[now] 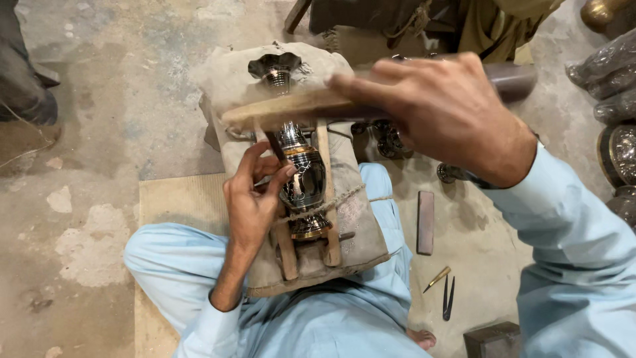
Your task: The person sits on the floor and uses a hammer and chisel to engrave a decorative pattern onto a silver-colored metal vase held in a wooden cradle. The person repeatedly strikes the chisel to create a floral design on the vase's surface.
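Lay lengthwise on a padded cloth block [232, 79] across the lap: a dark, silver-patterned metal vase [301, 176], long axis running away from the body, flared mouth pointing to the far end, foot nearest the waist. Was cradled between two wooden slats [326, 199] running the same way and lashed down with twine [331, 204] across the lower belly. Left hand [255, 199] rested against the vase's left flank, fingers curled loosely, thumb and forefinger pinched on a thin dark tool [277, 150] with its tip set at the neck. Right hand [444, 109] hung above the upper part of the vase, closed around the handle of a wooden mallet [291, 109] lying crosswise over the neck, head toward the left. Beyond that, on the concrete floor to the right: a flat brown stone bar [425, 222], a small brass-tipped punch [437, 278], a dark pair of dividers [448, 298], a dark block [493, 339] at the bottom edge. More metal vessels [616, 152] stood at the right edge, some wrapped in clear plastic. Pale blue clothing [576, 265] on arms and folded legs.
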